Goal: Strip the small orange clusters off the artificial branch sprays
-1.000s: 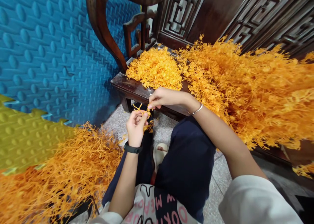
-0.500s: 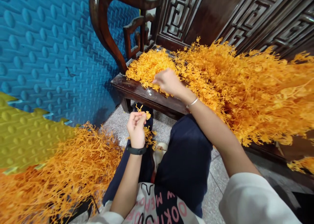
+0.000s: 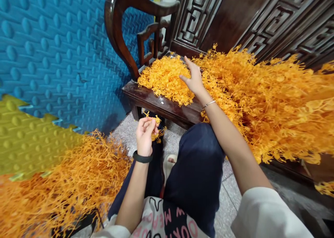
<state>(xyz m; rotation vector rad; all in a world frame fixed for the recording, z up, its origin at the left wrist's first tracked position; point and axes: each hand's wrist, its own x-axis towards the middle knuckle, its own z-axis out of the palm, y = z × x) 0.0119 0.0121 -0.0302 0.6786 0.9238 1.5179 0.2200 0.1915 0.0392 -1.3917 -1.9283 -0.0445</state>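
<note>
My left hand [image 3: 145,132] is closed round a small orange plastic sprig [image 3: 156,124] and holds it above my knee. A black band sits on that wrist. My right hand [image 3: 192,79] reaches out over the dark wooden bench seat [image 3: 151,99], fingers spread and resting on a heap of small orange pieces [image 3: 167,76]. A thin bracelet is on that wrist. To the right of the hand lies a large mass of long orange plastic branches [image 3: 268,95].
A second heap of orange branches [image 3: 65,182] lies on the floor at my left. Blue and yellow studded foam mats [image 3: 52,47] stand behind it. The bench's curved armrest [image 3: 122,29] and carved back [image 3: 255,15] rise ahead. My legs in dark trousers [image 3: 193,175] fill the middle.
My right hand has left the sprig by my left hand and travelled up and away onto the small-piece heap on the bench, its fingers now spread. My left hand keeps the sprig.
</note>
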